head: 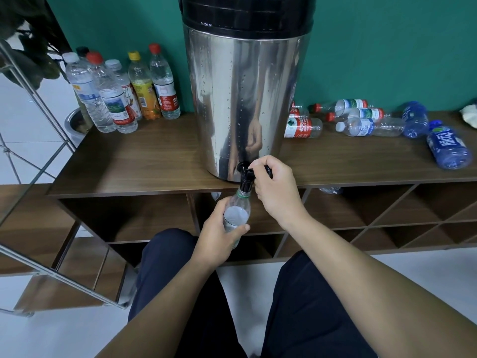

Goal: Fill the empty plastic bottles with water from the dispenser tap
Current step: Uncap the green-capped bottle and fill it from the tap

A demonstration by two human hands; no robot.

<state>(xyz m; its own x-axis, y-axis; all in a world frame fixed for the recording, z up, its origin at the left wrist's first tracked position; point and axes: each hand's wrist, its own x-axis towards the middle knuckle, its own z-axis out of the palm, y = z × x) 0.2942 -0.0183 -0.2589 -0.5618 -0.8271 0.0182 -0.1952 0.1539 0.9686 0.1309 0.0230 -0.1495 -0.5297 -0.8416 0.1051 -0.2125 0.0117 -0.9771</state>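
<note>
A tall steel water dispenser [245,99] with a black lid stands on a wooden shelf unit [134,164]. Its black tap [245,177] juts out over the shelf's front edge. My left hand [216,236] grips a clear plastic bottle [237,210] with a green neck ring, holding its open mouth right under the tap spout. My right hand [276,187] curls around the tap's black lever. Several capped bottles [121,91] stand upright left of the dispenser. Several empty bottles [369,120] lie on their sides to its right.
Two blue bottles [446,148] lie near the shelf's right end. A metal rack frame [38,104] leans at the left, with a metal pot [77,122] and a plant behind it. Open cubbies sit under the shelf top. My knees are below on a pale floor.
</note>
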